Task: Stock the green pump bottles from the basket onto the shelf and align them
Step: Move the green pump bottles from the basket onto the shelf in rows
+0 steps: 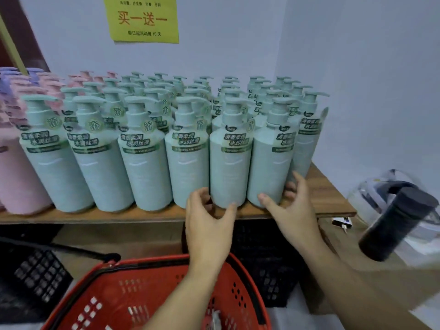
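Several rows of green pump bottles [142, 163] stand upright on the wooden shelf [326, 194], pumps pointing right. My left hand [209, 222] curls around the base of a front-row bottle [229, 163], thumb on its right side. My right hand [288, 206] grips the base of the rightmost front bottle [271, 163], thumb on its front and fingers behind it. The red basket [240, 277] sits below the shelf edge under my forearms; no bottles show inside it.
Pink and purple pump bottles [16, 175] fill the shelf's left end. A yellow paper sign [142, 19] hangs on the wall. A black crate [35, 275] sits at lower left, a dark cylindrical bottle [397, 225] and clear plastic at right.
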Available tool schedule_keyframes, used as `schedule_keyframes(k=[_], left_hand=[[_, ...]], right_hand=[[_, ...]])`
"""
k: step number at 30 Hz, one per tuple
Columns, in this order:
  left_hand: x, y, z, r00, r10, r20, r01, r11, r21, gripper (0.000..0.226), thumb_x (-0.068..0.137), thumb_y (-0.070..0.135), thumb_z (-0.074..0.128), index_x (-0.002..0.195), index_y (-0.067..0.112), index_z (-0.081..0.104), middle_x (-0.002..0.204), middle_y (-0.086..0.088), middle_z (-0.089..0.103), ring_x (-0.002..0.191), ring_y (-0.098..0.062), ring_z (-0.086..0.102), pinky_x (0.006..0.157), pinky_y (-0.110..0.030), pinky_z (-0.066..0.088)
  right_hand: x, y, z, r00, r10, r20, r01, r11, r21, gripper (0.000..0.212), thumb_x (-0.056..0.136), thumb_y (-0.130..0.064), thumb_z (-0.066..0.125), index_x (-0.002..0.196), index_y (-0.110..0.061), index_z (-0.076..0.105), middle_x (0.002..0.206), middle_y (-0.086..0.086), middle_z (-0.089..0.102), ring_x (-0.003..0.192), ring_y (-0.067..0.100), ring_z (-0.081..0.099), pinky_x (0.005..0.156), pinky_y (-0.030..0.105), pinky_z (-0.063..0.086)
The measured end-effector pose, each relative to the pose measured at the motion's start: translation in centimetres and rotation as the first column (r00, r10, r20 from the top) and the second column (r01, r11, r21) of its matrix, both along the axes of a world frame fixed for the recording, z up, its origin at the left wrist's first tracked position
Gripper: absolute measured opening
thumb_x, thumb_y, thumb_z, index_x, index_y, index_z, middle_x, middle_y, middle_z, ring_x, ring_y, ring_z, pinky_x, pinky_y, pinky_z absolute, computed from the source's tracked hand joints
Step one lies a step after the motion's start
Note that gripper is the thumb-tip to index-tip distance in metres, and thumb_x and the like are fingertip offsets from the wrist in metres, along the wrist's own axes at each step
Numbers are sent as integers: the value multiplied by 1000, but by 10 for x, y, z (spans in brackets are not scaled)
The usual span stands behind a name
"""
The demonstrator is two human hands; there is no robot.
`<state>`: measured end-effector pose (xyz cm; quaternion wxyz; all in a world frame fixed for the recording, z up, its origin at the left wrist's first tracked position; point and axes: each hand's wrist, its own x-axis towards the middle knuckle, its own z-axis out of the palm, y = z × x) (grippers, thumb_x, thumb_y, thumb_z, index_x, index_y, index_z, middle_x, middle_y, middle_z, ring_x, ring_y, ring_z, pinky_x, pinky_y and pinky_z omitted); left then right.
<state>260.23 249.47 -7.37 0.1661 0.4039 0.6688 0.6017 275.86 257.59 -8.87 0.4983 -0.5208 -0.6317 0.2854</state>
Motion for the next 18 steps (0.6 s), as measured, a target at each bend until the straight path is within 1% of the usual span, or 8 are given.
schedule_keyframes(k=[2,3,5,7,9,12,15,18], left_hand=[[9,9,-9,998,55,33,-53,997,-58,60,76,41,79,127,28,51,122,10,57,112,-11,56,96,-36,49],[12,14,-11,995,93,29,-91,994,-63,65,74,43,80,130,25,53,123,9,58,114,-13,56,97,-38,49],[16,21,-11,986,168,11,-167,983,-73,66,71,45,81,129,24,57,121,7,59,112,-16,58,96,-41,50],[17,25,-11,975,220,5,-220,973,-67,62,70,44,83,124,24,61,116,9,60,109,-16,60,93,-41,51],[18,28,-13,971,239,23,-238,970,-44,57,70,43,84,119,24,63,112,11,61,106,-15,61,93,-41,51],[19,31,-15,969,247,22,-247,969,-28,56,68,44,85,117,24,64,109,13,61,104,-14,62,93,-41,51],[18,34,-18,967,255,8,-255,967,-27,58,68,47,84,118,25,64,112,13,61,105,-15,61,94,-42,51],[19,33,-19,965,261,-4,-261,965,-33,62,70,48,82,125,24,63,117,14,60,110,-14,60,98,-40,49]], right_hand=[[-6,5,-4,1000,-17,5,17,1000,-15,101,59,-63,81,144,-32,39,137,-9,56,121,10,57,101,42,51],[-7,9,-4,1000,-24,10,25,999,-22,99,57,-65,81,142,-34,41,137,-11,56,122,10,57,100,44,51],[-8,15,-5,999,-26,20,27,999,-24,96,55,-65,83,138,-37,44,136,-14,58,122,10,58,98,45,52],[-7,18,-6,999,-29,36,30,999,-11,91,56,-66,82,136,-40,46,133,-18,59,119,8,60,96,44,54],[-4,18,-7,999,-20,47,19,1000,5,86,58,-66,80,135,-42,48,130,-22,60,116,6,60,95,42,54],[0,21,-6,998,6,61,-7,1000,8,80,60,-66,79,131,-46,49,124,-26,62,112,1,61,93,37,55],[2,25,-5,997,31,69,-31,1000,2,75,60,-62,78,128,-47,51,118,-28,65,107,-5,62,90,34,56],[2,25,-4,997,37,62,-37,999,0,75,59,-60,79,128,-50,51,115,-29,66,105,-7,63,90,36,57]])
